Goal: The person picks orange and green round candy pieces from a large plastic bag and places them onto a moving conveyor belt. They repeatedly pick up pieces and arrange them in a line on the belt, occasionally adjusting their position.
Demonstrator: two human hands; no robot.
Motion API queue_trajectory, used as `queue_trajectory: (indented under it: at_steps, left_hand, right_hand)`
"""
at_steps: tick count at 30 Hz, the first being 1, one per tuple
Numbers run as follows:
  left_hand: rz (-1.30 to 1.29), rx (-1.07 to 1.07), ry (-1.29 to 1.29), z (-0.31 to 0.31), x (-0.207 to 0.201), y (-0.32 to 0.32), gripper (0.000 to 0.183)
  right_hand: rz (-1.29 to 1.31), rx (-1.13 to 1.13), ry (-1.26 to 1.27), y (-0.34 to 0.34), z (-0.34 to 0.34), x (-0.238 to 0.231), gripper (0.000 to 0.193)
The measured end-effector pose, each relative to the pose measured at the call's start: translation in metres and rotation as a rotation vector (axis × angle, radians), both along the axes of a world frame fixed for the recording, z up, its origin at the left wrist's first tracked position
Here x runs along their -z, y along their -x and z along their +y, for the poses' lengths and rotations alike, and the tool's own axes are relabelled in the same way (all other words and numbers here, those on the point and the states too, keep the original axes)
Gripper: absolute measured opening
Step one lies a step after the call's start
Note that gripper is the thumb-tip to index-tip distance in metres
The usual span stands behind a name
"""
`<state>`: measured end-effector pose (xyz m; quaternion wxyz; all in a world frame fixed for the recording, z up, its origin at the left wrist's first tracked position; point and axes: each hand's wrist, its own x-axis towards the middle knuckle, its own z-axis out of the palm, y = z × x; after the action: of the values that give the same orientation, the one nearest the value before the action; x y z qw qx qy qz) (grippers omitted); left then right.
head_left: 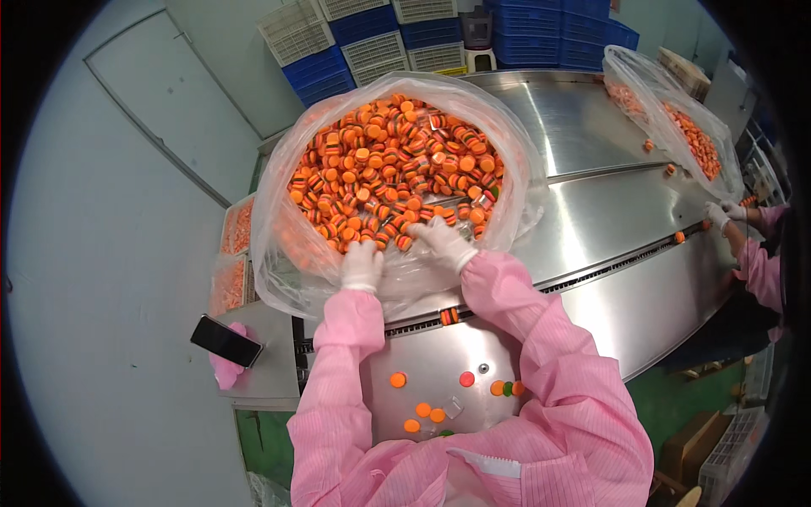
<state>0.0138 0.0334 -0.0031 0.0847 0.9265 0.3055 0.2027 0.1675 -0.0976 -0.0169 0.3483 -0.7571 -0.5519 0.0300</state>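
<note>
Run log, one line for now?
left hand: at striped pieces in bag; right hand: likewise; grasp: unclear; discs: loose on table

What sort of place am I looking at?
Likely a factory production room: a steel worktable with a chain track, an open clear bag heaped with striped orange pieces, and stacked blue and white crates behind.

HEAD CAM, left of the pair | up on the wearer's head, and we're looking down and forward over left hand (361, 265) and right hand (444, 242) | close above the grip, pink sleeves (335, 372) below it — yet so wide! — stacked crates (375, 59) beyond, door (160, 95) off left, edges bowing rimward
</note>
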Motion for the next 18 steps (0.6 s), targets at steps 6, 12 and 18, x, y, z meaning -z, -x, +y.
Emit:
queue_trajectory:
  at_steps: [6,12,18]
  left_hand:
    - [0.346,-0.263,0.151,0.02,0.022,-0.03,0.032]
    - [-0.12,0.0,0.128,0.003,0.014,0.003,0.027]
    - [-0.139,0.483,0.126,-0.08,0.0,0.072,0.021]
  right_hand:
    - [0.228,-0.298,0.298,0.072,-0.055,-0.002,0.019]
    - [0.034,0.004,0.377,0.073,-0.072,-0.014,0.027]
    - [-0.069,0.06,0.066,0.039,0.008,-0.026,0.023]
